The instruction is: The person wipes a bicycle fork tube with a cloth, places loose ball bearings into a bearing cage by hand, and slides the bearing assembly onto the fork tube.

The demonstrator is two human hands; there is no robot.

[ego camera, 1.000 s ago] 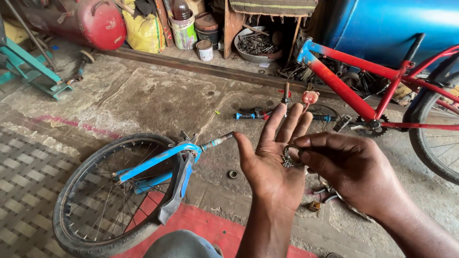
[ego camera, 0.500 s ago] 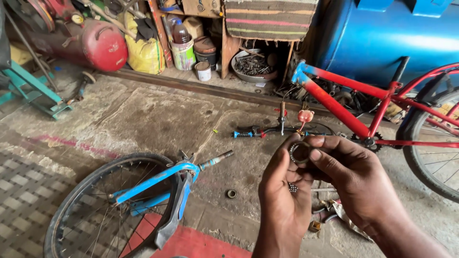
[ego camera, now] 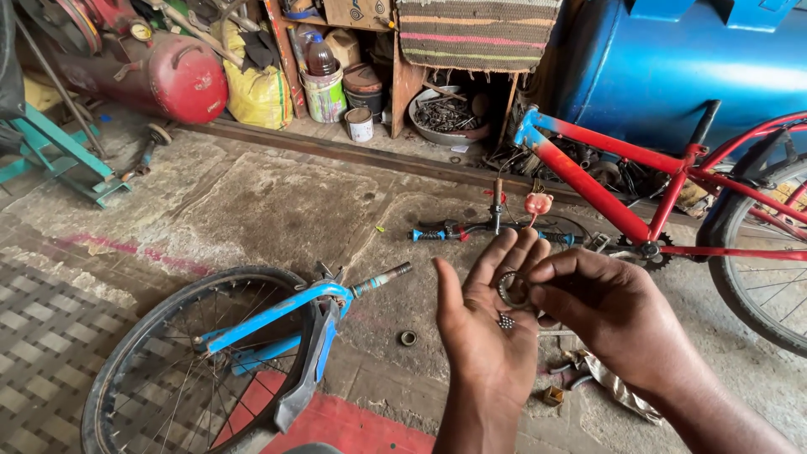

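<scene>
My left hand [ego camera: 486, 332] is held palm up with its fingers spread, and a small cluster of steel bearing balls [ego camera: 506, 319] lies in the palm. My right hand [ego camera: 609, 311] pinches a small metal ring, a bearing race [ego camera: 514, 289], between thumb and fingertips just above that palm. Below and to the left, a front wheel [ego camera: 181, 370] with a blue fork [ego camera: 282, 324] lies flat on the concrete floor. A small round nut [ego camera: 408, 338] sits on the floor near the fork's stem.
A red bicycle frame [ego camera: 622, 197] with handlebar [ego camera: 492, 229] stands at right before a blue tank [ego camera: 672, 63]. A red air tank [ego camera: 164, 76], yellow sack, cans and a bowl of parts [ego camera: 445, 113] line the back wall. Small parts and a rag [ego camera: 618, 391] lie beside my right hand.
My left fingers curled in around the ring, then spread flat again. The right hand now holds the ring over the palm, and the balls show. The camera view has shifted slightly.
</scene>
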